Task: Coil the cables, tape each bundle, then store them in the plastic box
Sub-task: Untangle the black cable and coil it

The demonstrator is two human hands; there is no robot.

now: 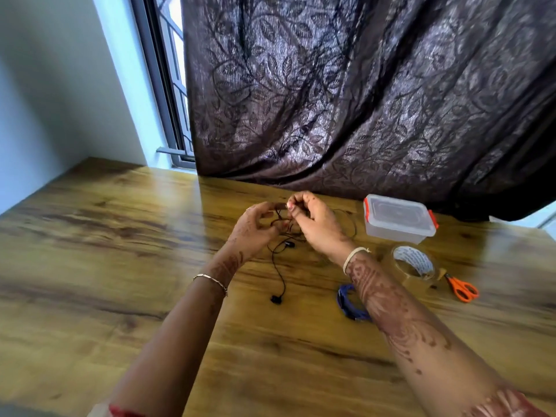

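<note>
Above the middle of the wooden table (120, 236), my left hand (255, 230) and my right hand (316, 224) both hold a thin black earphone cable (278, 263). Fingers of both hands curl round its loops. One strand hangs down to an earbud (276, 299) lying on the table; another earbud (289, 244) dangles under my hands. More of the cable loops behind my right hand. A blue coiled cable (349, 302) lies beside my right forearm, partly hidden by it. The clear plastic box (398, 219) with red clips stands shut at the right.
A roll of clear packing tape (413, 266) lies in front of the box. Orange-handled scissors (461, 288) lie to its right. A dark patterned curtain (361, 100) hangs over the table's far edge. A wall and window frame are at the left.
</note>
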